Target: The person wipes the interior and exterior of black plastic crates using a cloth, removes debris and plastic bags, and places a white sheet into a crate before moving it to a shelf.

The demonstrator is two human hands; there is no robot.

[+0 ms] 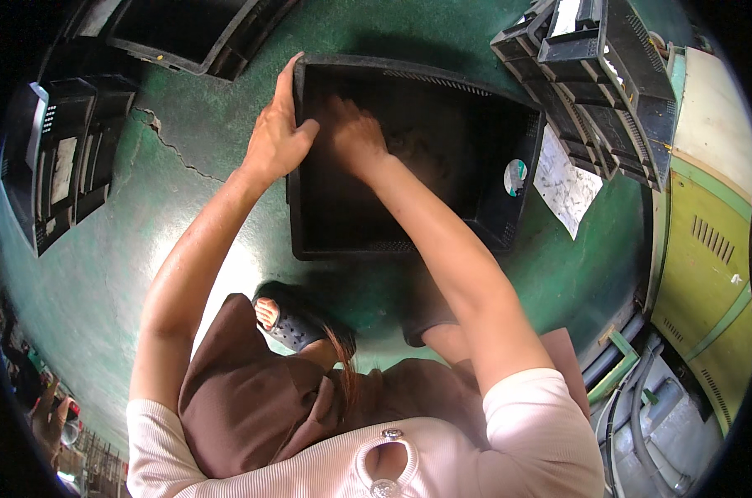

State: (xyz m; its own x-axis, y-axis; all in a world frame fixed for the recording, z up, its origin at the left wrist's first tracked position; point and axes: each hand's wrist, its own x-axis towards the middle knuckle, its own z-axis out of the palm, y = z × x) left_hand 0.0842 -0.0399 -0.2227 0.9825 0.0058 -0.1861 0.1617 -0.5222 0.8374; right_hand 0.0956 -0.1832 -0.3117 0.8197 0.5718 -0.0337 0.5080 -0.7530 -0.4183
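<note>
A black plastic crate (409, 247) sits on the green floor in front of me. My left hand (275, 137) grips its left wall, with the thumb on the inner side and the fingers along the outside of the rim. Inside the crate, near that same wall, is my right hand (355, 137). Its fingers are smeared by motion and dim, so I cannot make out whether they hold anything. The crate's dark bottom shows faint shapes too unclear to name. A round white and green sticker (515, 177) is on its right inner wall.
Stacked black crates (588, 91) stand at the far right, beside a printed paper sheet (568, 178). More black crates (77, 158) are at the left and far left. A yellow-green machine cabinet (700, 266) lines the right, with hoses (642, 407) below. The floor has a crack (173, 145).
</note>
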